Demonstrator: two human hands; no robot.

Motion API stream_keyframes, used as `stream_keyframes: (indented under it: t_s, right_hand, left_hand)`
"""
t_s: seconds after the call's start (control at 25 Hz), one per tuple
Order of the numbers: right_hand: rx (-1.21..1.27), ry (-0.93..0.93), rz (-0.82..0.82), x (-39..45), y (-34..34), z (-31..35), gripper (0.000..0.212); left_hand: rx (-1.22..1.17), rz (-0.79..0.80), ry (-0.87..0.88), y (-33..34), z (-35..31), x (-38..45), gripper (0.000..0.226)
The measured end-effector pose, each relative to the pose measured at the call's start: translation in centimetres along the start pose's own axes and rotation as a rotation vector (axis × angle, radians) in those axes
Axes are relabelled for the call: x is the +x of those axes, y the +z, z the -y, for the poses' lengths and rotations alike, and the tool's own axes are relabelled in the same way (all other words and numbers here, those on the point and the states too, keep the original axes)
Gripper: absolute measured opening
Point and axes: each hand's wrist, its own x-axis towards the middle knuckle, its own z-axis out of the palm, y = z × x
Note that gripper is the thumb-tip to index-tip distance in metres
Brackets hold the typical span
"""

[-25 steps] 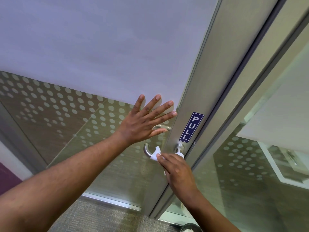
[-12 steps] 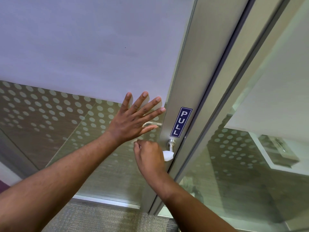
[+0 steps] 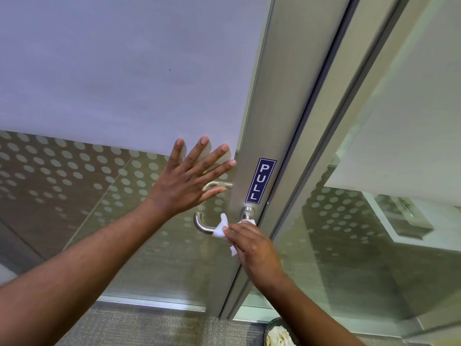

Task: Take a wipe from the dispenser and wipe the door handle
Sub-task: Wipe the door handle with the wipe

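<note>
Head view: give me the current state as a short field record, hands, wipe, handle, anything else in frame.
left hand: open, fingers spread, palm flat on the glass door, holding nothing
right hand: closed on the wipe, pressing it on the door handle
wipe: white, crumpled, wrapped over the lever's middle
door handle: metal lever; curved free end bare, base by the frame visible
sign: blue, reads PULL, above the handle's base
bin: bottom edge, crumpled white material inside
dispenser: not in view

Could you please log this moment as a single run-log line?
phase: wiping | right hand: presses wipe on door handle | left hand: flat on glass door
</note>
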Motion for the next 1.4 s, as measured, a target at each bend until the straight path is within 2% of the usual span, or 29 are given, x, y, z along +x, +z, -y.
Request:
stream_keyframes:
  t_s: [0.16, 0.36, 0.48, 0.6, 0.68, 0.88, 1.0, 1.08, 1.2, 1.28, 1.4]
  right_hand:
    - [0.034, 0.086, -0.084, -0.9, 0.2, 0.7, 0.029]
    - [0.057, 0.072, -0.069, 1.3, 1.6, 3.6, 0.024]
    - [0.033, 0.100, -0.099, 0.0, 1.3, 2.2, 0.033]
    - [0.108, 0.234, -0.181, -2.0, 1.4, 1.9, 0.040]
    - [0.285, 0.390, -0.276, -2.5, 1.9, 3.1, 0.039]
    - [0.713, 1.045, -0.573, 0.5, 1.5, 4.3, 0.013]
    - [1.139, 1.367, -0.684, 2.2, 0.4, 3.0, 0.023]
    - [1.424, 1.471, -0.653, 2.4, -0.1, 3.3, 0.027]
    - [1.809, 1.525, -0.631, 1.7, 0.1, 4.9, 0.029]
    - [1.945, 1.489, -0.636, 1.4, 0.7, 5.8, 0.029]
    - [2.017, 1.455, -0.538, 2.2, 2.0, 7.0, 0.028]
  left_hand:
    - [-0.005, -0.009, -0.006, 0.2, 0.0, 0.0, 0.080]
    - [-0.015, 0.002, -0.002, 0.3, 0.0, -0.2, 0.082]
    - [-0.011, 0.011, 0.003, 0.3, 0.1, -0.1, 0.083]
    - [-0.016, 0.011, 0.002, 0.2, 0.1, 0.1, 0.082]
    - [-0.016, 0.013, -0.002, 0.1, 0.1, 0.0, 0.082]
    - [-0.026, 0.021, -0.002, -0.1, 0.1, 0.0, 0.083]
    - [-0.019, 0.013, -0.004, -0.2, 0.1, 0.1, 0.083]
    - [-0.019, 0.008, -0.006, -0.1, 0.0, 0.1, 0.083]
    - [-0.014, -0.003, -0.006, 0.1, -0.1, 0.1, 0.084]
    - [-0.011, -0.003, -0.004, 0.3, -0.1, 0.1, 0.084]
    - [-0.027, -0.011, -0.011, 0.3, -0.1, 0.2, 0.083]
